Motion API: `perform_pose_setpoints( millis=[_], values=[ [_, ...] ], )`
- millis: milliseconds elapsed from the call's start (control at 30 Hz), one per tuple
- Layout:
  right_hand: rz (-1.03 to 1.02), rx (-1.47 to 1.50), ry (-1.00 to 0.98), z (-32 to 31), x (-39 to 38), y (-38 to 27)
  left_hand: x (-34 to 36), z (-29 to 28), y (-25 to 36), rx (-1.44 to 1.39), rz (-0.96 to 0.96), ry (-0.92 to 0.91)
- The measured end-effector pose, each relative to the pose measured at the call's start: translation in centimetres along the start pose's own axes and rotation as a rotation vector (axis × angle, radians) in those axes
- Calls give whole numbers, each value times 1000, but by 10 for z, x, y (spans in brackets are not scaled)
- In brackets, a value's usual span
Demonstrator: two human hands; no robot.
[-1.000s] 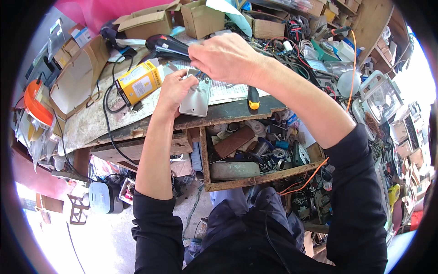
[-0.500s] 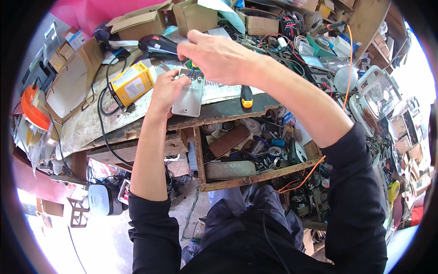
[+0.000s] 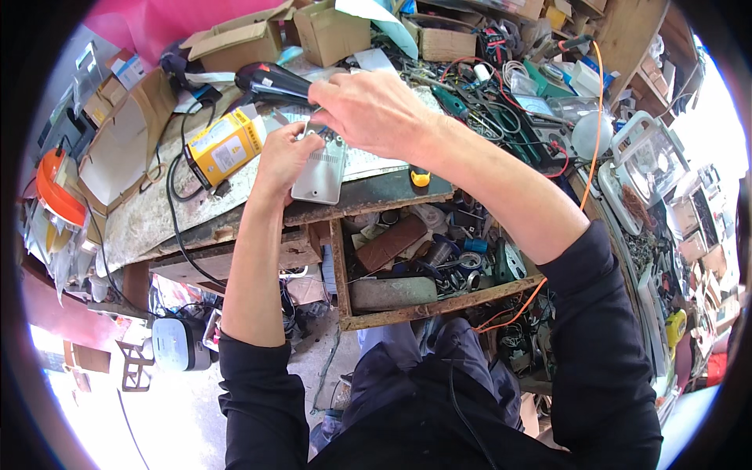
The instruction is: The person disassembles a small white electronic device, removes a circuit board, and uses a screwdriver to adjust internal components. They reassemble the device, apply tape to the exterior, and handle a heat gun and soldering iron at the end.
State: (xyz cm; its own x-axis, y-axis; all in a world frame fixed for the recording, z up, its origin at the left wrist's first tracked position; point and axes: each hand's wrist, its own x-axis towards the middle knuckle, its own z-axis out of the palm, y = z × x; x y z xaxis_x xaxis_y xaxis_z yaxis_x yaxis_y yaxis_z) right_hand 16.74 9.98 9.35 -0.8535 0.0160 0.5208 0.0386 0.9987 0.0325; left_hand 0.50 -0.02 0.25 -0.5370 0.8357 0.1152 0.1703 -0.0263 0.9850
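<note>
My left hand [image 3: 283,160] grips a flat light-grey casing [image 3: 319,176] with slots and a small hole, thumb on its upper part, at the bench's front edge. Over the casing's top end, my right hand [image 3: 368,110] is closed with its fingers pinched together. A small bit of blue shows beneath those fingers; what they hold is mostly hidden. Under the right forearm, a yellow-and-black tool handle [image 3: 421,177] lies on the bench. A glossy black object [image 3: 274,82] lies just beyond my hands.
A yellow box [image 3: 225,147] and black cables lie left of my hands. An open drawer [image 3: 439,313] full of parts juts out below the bench. Cardboard boxes [image 3: 335,33] stand behind. Tangled wires and tools fill the right side, where an orange cord [image 3: 599,117] hangs.
My right hand has come down closer to the casing and slightly to the right. Its wrist now covers more of the yellow-and-black handle. The left hand keeps its hold.
</note>
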Motion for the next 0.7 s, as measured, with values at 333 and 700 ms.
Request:
perform_pose_setpoints(
  millis=[333,700],
  values=[
    [-3,-61,18,1,-13,14,-1,2,0,-65,7,-37],
    [-3,-218,6,-2,-21,-3,4,-1,-6,-115,56,-60]
  ],
)
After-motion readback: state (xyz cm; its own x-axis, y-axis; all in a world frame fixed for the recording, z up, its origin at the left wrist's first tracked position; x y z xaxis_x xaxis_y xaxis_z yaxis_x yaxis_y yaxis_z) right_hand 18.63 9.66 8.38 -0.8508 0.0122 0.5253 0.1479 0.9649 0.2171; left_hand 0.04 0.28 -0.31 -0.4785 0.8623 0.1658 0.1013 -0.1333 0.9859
